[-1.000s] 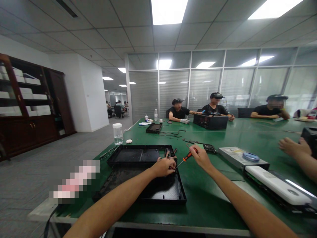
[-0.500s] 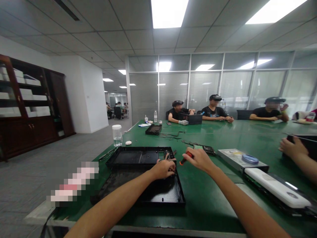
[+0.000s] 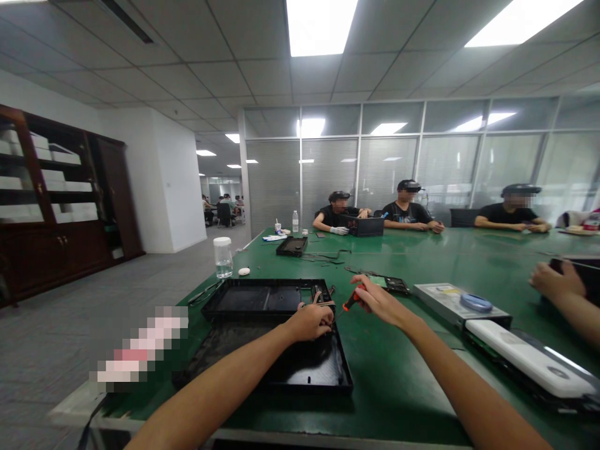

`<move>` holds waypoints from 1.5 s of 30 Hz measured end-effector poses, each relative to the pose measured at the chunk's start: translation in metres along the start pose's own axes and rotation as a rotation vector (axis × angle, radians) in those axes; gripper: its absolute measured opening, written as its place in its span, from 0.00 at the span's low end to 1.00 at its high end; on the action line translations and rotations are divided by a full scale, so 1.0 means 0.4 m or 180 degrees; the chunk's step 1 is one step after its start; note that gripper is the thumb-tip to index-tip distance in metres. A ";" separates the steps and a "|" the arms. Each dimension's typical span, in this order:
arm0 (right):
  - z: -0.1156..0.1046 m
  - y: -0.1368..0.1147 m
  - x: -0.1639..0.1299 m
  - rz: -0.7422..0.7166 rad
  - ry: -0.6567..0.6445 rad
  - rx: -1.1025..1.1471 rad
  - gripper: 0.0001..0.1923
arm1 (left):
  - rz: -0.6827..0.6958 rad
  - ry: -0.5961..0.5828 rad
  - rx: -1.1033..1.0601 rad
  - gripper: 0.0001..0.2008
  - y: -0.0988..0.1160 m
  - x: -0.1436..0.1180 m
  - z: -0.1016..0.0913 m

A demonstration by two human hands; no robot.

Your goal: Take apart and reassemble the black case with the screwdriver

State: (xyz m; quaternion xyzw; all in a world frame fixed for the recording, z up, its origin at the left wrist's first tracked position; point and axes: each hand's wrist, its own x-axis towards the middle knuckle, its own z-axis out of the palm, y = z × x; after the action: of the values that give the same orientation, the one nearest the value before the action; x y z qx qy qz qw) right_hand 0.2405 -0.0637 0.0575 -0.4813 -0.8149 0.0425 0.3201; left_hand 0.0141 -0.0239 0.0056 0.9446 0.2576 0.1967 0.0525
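Observation:
My left hand (image 3: 310,321) is closed on a small part with ribbon wires (image 3: 319,296) at the far right corner of the near black plastic tray (image 3: 300,370). My right hand (image 3: 380,300) grips a screwdriver with an orange and black handle (image 3: 350,301), its tip pointing down-left toward my left hand. A second black tray (image 3: 262,295) lies just behind the first one. Both rest on the green table (image 3: 403,375).
A silver drive with a blue disc (image 3: 462,302) and a white-topped device (image 3: 529,359) lie at the right. Another person's hand (image 3: 555,281) is at the far right. A clear jar (image 3: 223,256) stands at the left edge. Three people sit at the far end.
My right hand has shifted slightly with the screwdriver, staying close to my left hand. The view has tilted a little. The far people moved their black case.

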 end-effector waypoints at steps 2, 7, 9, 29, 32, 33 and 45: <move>0.001 0.006 0.001 -0.0020 -0.0056 -0.0004 0.17 | 0.0007 0.0011 0.0010 0.08 -0.002 0.000 0.003; 0.009 0.014 0.004 -0.0177 0.0111 0.0051 0.16 | 0.0021 0.0080 0.0031 0.08 -0.004 -0.001 0.006; 0.014 0.014 0.004 -0.0189 0.0104 0.0140 0.16 | 0.0013 0.0060 0.0065 0.08 -0.002 -0.001 0.003; 0.095 0.179 0.040 0.0970 0.1848 0.3903 0.14 | 0.0750 -0.0165 0.0283 0.03 -0.003 -0.005 0.017; 0.096 0.180 0.041 0.1142 0.1641 0.4446 0.12 | 0.0866 -0.0307 0.0294 0.04 -0.005 -0.005 0.031; 0.096 0.178 0.041 0.1201 0.1560 0.4578 0.12 | 0.0856 -0.0287 0.0328 0.05 -0.004 -0.006 0.032; 0.104 0.000 0.010 0.0440 0.0381 0.2347 0.11 | 0.0941 -0.0136 0.1348 0.08 -0.013 -0.006 -0.042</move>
State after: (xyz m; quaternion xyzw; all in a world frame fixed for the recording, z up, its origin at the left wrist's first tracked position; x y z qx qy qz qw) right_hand 0.2155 -0.0506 0.0264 -0.3893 -0.6904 0.3262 0.5152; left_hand 0.0031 -0.0205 0.0191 0.9658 0.1511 0.1239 -0.1704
